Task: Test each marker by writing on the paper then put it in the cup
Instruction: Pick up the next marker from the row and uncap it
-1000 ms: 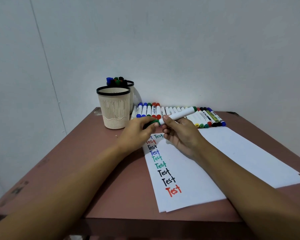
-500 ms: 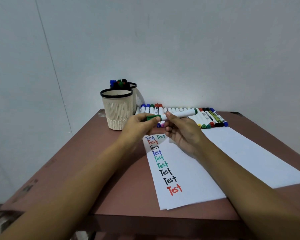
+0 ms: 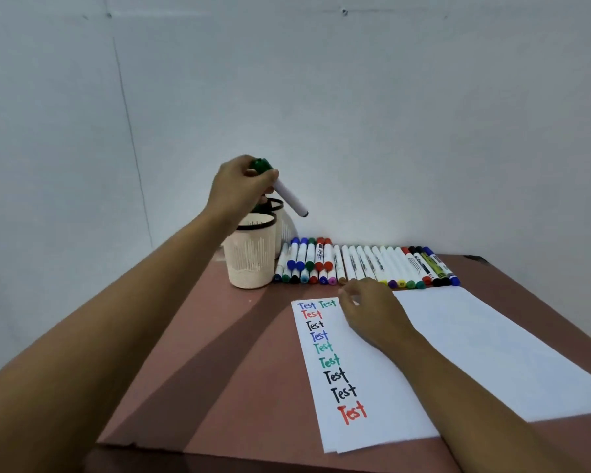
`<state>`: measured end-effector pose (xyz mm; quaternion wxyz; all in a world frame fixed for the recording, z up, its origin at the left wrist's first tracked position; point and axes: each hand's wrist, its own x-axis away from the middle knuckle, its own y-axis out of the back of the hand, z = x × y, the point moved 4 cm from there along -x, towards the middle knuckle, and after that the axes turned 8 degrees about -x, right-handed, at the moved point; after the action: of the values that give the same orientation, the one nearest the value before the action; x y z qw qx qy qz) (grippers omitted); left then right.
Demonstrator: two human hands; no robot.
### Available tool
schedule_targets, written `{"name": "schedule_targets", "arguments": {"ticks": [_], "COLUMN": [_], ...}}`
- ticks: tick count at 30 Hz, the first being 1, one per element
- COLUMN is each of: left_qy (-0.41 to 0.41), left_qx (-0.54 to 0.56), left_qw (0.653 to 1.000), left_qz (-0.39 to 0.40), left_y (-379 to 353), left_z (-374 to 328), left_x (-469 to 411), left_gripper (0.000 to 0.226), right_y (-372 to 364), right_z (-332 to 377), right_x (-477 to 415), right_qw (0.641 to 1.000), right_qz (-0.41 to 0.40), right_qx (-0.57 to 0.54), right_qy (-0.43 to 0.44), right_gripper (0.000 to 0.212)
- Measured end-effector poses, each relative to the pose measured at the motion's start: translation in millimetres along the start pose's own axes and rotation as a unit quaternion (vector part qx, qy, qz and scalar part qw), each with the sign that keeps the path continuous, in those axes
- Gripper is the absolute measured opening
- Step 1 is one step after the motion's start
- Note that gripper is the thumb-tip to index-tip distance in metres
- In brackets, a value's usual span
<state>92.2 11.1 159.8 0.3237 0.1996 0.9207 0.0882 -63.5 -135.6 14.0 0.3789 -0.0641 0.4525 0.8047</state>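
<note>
Pale grey wall (image 3: 355, 97) fills the upper half of the head view, and a reddish-brown bench (image 3: 219, 353) stands against it.

At the far left of the bench stand two cream slatted cups with black rims. The near cup (image 3: 249, 257) shows nothing over its rim. The far cup (image 3: 285, 227) stands just behind it and is mostly hidden by it and by the raised arm.

The left hand (image 3: 239, 189) is lifted above the two cups. Its fingers are curled round the green-capped end of a marker (image 3: 289, 198), whose white barrel slants down to the right. The lower end hangs in the air above and just right of the far cup's rim.

A row of markers (image 3: 365, 266) lies side by side along the far edge, from beside the cups to the right.

Nearer, white paper (image 3: 475, 346) covers the right part of the bench. Down its left edge runs a column of the word "Test" in blue, red, black and green, with a second green "Test" at the top.

The right hand (image 3: 372, 312) is at the paper's far edge, just short of the row, fingers loosely bent and holding nothing. Whether it touches the paper I cannot tell.
</note>
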Motion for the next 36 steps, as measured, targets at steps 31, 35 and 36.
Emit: {"name": "schedule_targets", "arguments": {"ticks": [31, 35, 36], "left_qy": [-0.08, -0.134, -0.153], "left_qx": [-0.48, -0.426, -0.405], "left_qw": [0.863, 0.889, 0.896], "left_qz": [0.137, 0.107, 0.096], "left_y": [-51, -47, -46], "left_z": [68, 42, 33], "left_x": [-85, -63, -52], "left_gripper": [0.028, 0.031, 0.031], "right_y": [-11, -11, -11], "right_z": [-2, -2, -2], "right_x": [-2, -1, -1], "right_qw": [0.995, 0.995, 0.995], "right_qz": [0.048, 0.053, 0.053], "right_qx": [0.085, 0.084, 0.084], "right_qy": [0.033, 0.028, 0.028], "right_gripper": [0.038, 0.037, 0.037]}}
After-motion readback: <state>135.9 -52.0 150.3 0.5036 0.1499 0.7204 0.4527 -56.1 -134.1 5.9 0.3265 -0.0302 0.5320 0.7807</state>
